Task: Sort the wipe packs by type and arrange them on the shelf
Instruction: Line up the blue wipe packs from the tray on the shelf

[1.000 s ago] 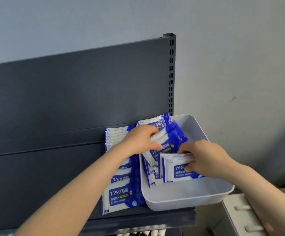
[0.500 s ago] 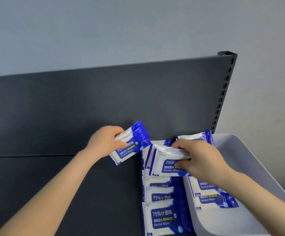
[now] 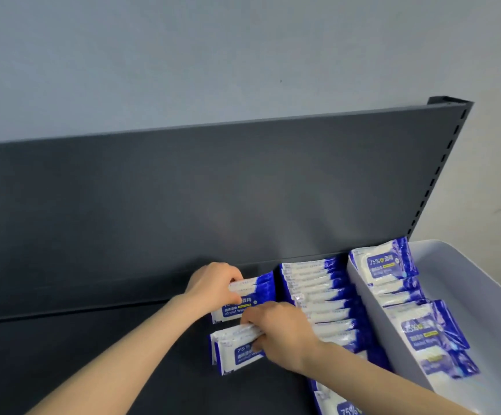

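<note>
The wipe pack point(image 3: 255, 295) in the left hand point(image 3: 213, 284) stands on edge near the back of the shelf point(image 3: 123, 354), just left of the long row of packs point(image 3: 318, 295) already filed there; the fingers curl over its top seam and pinch it upright; just in front of it, the right hand point(image 3: 282, 333) clasps what look like two more packs point(image 3: 231, 351) by their upper edge, their lower edges at or near the shelf, though I cannot tell whether they touch it. These packs look light, soft and slightly puffy, with a glossy film that is probably slippery; they will likely sag or topple if let go alone, so the firm sealed seam along the top, or a pinch across both flat faces, seems the best hold, and each one wants support from its neighbour. To the right of the row sits a pale plastic tub point(image 3: 483, 295) with more of the same blue-and-white packs point(image 3: 423, 330) leaning inside it; the shelf itself is smooth dark metal, meeting a dark back panel point(image 3: 213, 190) with a slotted post point(image 3: 441, 181) at its right end; behind that rises a plain grey-blue wall point(image 3: 183, 55).
</note>
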A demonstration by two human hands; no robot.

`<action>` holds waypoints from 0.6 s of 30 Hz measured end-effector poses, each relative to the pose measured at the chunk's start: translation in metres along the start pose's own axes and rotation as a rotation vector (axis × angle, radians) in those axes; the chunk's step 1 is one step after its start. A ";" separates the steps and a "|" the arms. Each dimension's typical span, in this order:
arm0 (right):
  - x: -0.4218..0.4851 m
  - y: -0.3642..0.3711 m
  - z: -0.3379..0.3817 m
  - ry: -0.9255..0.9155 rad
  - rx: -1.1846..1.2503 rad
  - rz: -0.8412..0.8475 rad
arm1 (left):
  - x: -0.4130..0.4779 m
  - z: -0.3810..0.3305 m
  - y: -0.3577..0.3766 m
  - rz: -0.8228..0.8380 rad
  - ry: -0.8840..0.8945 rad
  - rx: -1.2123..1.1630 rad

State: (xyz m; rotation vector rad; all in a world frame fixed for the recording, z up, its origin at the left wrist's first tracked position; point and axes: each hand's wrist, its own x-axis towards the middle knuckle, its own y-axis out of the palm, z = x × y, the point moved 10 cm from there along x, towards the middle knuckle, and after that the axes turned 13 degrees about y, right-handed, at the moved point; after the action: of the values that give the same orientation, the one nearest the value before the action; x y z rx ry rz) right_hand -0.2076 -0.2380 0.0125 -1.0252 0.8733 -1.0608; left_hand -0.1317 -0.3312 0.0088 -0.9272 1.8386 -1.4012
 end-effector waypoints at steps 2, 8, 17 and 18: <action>0.007 0.007 -0.004 0.035 -0.016 -0.003 | 0.010 -0.002 0.006 0.000 0.035 -0.021; 0.022 0.020 -0.016 0.123 -0.080 -0.019 | 0.033 -0.009 0.010 -0.038 0.106 -0.113; 0.054 0.023 -0.033 0.298 -0.089 0.008 | 0.008 0.027 -0.008 -0.372 0.058 -0.380; 0.058 0.023 -0.034 0.307 -0.087 0.006 | -0.002 0.035 -0.010 -0.435 0.030 -0.406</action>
State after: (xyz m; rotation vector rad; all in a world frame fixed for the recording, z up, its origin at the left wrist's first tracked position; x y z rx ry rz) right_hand -0.2181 -0.2979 -0.0244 -0.9440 1.1786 -1.2033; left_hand -0.0999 -0.3495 0.0103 -1.5964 2.0695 -1.3030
